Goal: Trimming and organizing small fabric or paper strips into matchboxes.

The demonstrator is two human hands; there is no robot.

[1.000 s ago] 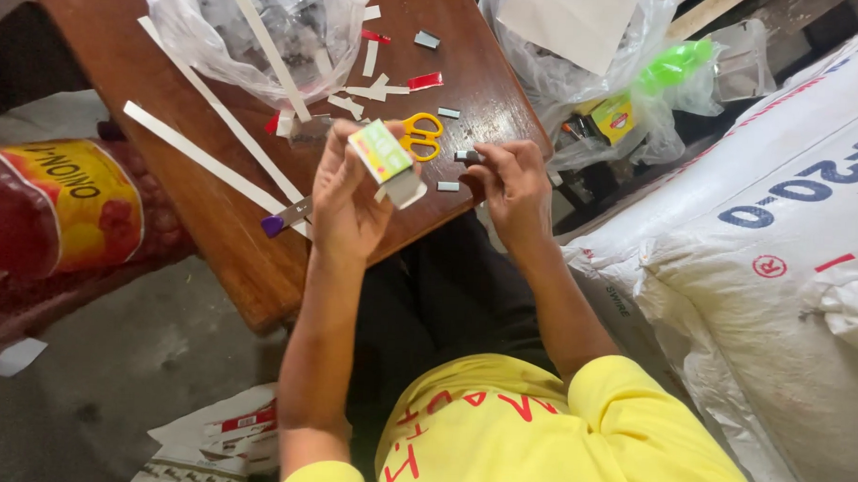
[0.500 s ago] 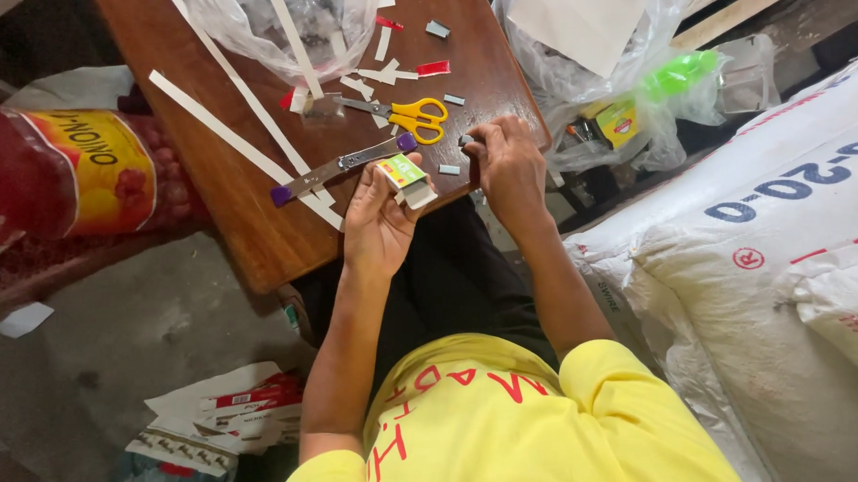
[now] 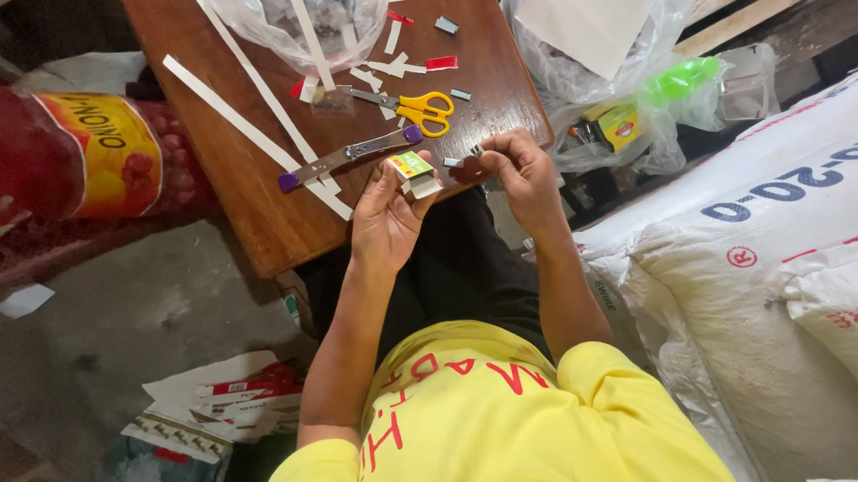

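While the left hand (image 3: 389, 211) is gripping a small box (image 3: 414, 172) at the bench (image 3: 259, 216) near edge, the right hand (image 3: 519, 168) is pinching a small grey piece (image 3: 474, 151) just beside it, to its right.

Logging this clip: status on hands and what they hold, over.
Left hand holds small box. Right hand pinches small grey piece, too small to identify. Scissors and stapler on table beyond; nothing between the hands.
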